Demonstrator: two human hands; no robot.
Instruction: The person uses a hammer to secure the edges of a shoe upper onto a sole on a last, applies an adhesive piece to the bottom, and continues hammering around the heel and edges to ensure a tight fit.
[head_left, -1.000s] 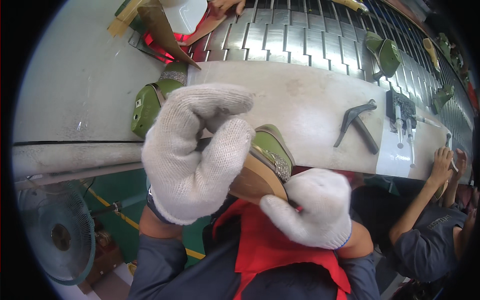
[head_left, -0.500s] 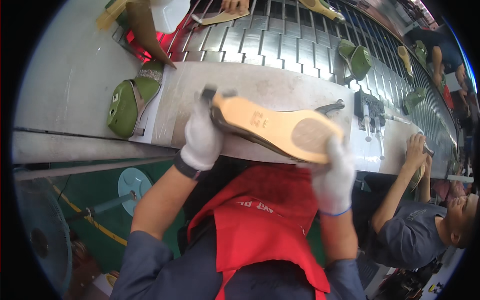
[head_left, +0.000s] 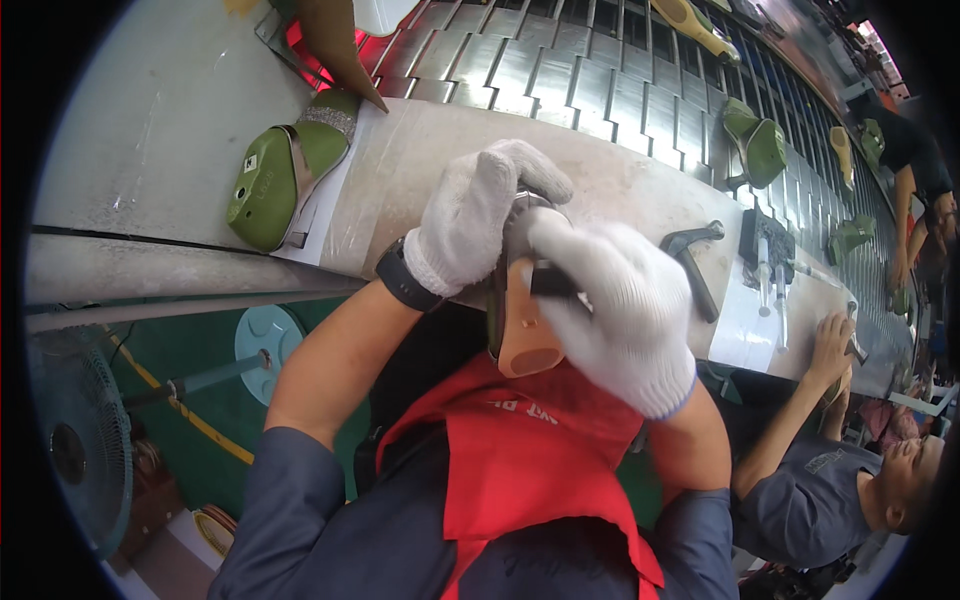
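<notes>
Both my hands wear white knit gloves and meet over a shoe last with a tan insole (head_left: 528, 338) on its sole, held at the table's front edge. My left hand (head_left: 478, 210) is closed around its far end, where a bit of shiny material shows. Bent over the insole is my right hand (head_left: 625, 300), its fingers closed at that same end. A small dark piece (head_left: 550, 282) shows at the right fingers; whether it is a strap end or a tool I cannot tell. The right hand hides much of the last.
A green shoe last (head_left: 270, 190) with a strap lies at left on white paper. Right of my hands are a hammer-like tool (head_left: 692, 265) and a black block (head_left: 765, 240) with syringe-like tubes. Beyond runs a slatted metal conveyor (head_left: 560, 75). A co-worker (head_left: 830, 490) works at right.
The last has swung from lying crosswise to pointing toward me. My right hand has moved from its near end to the far end, beside my left. My view has shifted slightly.
</notes>
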